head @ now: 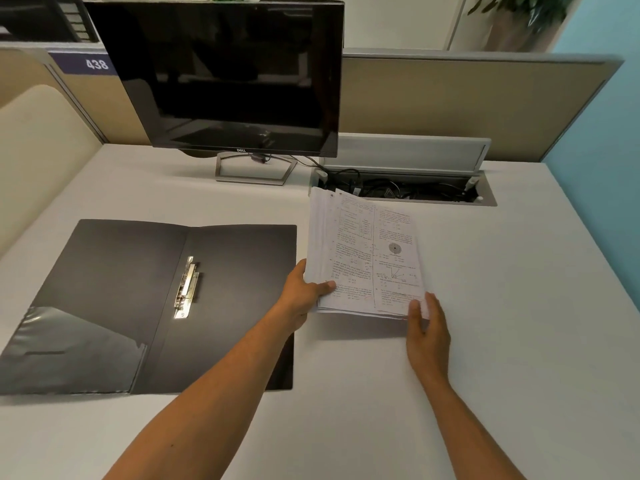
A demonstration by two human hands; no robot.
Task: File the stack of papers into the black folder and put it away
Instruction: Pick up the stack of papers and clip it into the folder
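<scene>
- My left hand [304,292] is closed on the stack of papers [367,258] at its near-left corner: the thumb lies on top of the printed top sheet, and the fingers are tucked under the stack's left edge, out of sight.
- My right hand [427,332] is at the stack's near-right corner. Its fingers are loosely open and lie against the near edge there; they are a little blurred, so I cannot tell whether they pinch any sheets or only rest against them.
- The stack runs away from me from between my two hands, its far end reaching the rim of the cable tray [485,202] sunk in the desk [519,306]. The sheets fan slightly along the left side, and a shadow lies under the near edge, where the stack seems lifted a little off the desk.
- The black folder [114,306] lies open and flat on the desk to the left of the stack, near it but not touching. My left forearm crosses over its near-right corner.
- The folder's metal clip [187,289] sits along the centre fold, with no sheets under it; a clear pocket [72,351] covers the near part of the left flap.
- A dark monitor [225,77] stands at the back of the desk, beyond the folder.
</scene>
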